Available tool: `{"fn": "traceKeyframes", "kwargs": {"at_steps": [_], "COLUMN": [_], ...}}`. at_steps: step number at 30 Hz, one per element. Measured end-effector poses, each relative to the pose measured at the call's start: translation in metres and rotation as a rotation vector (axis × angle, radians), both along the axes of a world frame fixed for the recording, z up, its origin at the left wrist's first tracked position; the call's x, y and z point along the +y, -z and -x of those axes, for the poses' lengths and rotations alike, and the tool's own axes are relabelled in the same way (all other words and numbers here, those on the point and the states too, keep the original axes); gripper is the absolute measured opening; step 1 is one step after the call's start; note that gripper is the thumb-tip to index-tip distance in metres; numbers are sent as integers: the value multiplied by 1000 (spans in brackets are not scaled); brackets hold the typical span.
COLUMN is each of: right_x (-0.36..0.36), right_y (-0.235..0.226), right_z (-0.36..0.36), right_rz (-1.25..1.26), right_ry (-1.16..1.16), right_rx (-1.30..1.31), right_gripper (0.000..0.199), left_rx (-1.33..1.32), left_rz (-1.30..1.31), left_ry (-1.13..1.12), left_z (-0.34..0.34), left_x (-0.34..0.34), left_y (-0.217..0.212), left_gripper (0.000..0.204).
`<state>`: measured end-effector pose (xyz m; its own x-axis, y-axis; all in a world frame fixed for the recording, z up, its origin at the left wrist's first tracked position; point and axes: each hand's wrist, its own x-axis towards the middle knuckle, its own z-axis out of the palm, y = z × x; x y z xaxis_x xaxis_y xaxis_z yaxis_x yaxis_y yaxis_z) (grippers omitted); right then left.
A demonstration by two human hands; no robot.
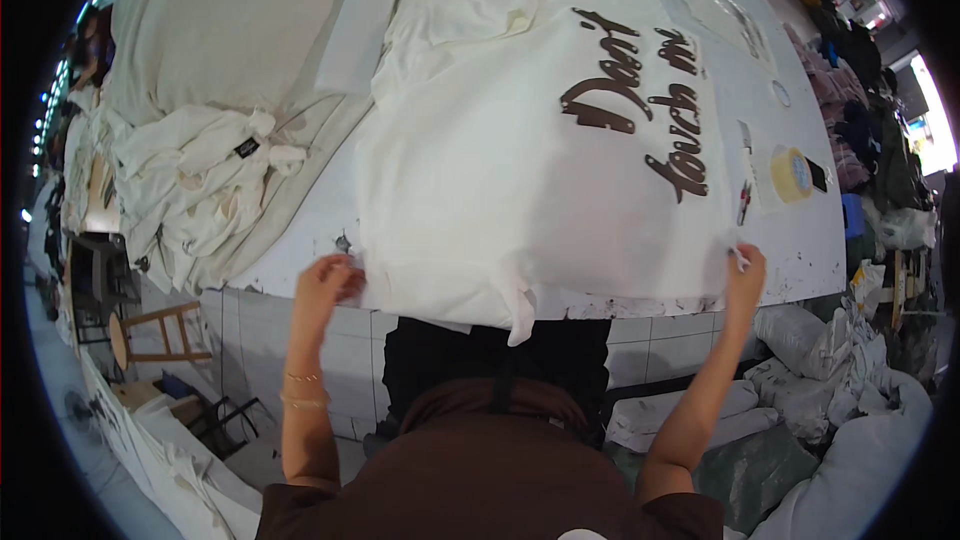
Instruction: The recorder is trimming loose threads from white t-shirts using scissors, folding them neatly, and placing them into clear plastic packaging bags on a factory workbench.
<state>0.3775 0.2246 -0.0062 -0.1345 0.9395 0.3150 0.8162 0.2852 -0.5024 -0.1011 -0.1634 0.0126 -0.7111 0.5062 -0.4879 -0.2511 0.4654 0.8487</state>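
Note:
A white garment point(460, 180) with large dark brown lettering on its right part lies spread on the white table in front of me. Part of its near edge bunches up and hangs over the table's edge. At its near left corner is my left hand point(328, 283), fingers bent and smeared by motion, so any hold is unclear. My right hand point(745, 275) is beside the near right corner, fingers closed around a small whitish thing point(739, 259) too small to name. Just beyond it lies a small red-and-dark tool point(744, 203).
Rumpled cream garments point(200, 170) are heaped at the left, beside a pale flat block point(357, 30). On the right, a tape roll point(791, 175) sits next to a dark phone-like object point(817, 176). A wooden stool point(160, 333) stands left; wrapped bundles point(690, 415) lie below right.

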Motion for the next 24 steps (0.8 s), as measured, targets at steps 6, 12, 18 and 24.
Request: {"fn": "traceKeyframes", "kwargs": {"at_steps": [6, 12, 18, 24], "right_x": [10, -13, -38, -50], "right_y": [18, -9, 2, -3], "right_z": [-23, -39, -55, -61], "right_rz": [284, 423, 658, 538], "right_ry": [264, 167, 226, 200], "right_rx": [-139, 373, 384, 479], "right_gripper": [37, 23, 21, 19], "left_rx": [-116, -105, -449, -541], "left_rz": [59, -261, 5, -43], "left_ry": [96, -54, 98, 142], "left_z": [-51, -50, -49, -27], "left_x": [0, -7, -41, -55], "left_y": [0, -22, 2, -4], "left_gripper": [32, 23, 23, 22]}}
